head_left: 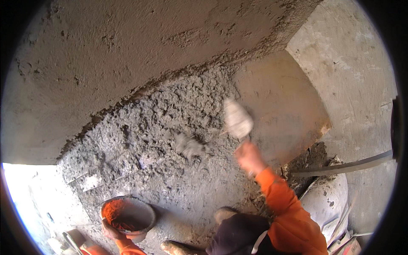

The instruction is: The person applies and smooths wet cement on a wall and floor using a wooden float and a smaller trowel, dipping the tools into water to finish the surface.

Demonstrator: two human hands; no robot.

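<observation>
Bucket (138,236) nearest, its rim gripped by the left hand (111,230). Beyond, the right hand (250,158) closes around the trowel (238,119), blurred before rough mortar (170,123); a steady wrist should place each load evenly.

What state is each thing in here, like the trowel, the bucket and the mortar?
Trowel: handle gripped in the right hand, blade blurred.
Bucket: open-topped, held at its rim by the left hand; contents unclear.
Grey mortar: rough, lumpy, unsmoothed.
Brown patch right of it: smooth.
Pale sheet-like thing: dark-spotted.
</observation>
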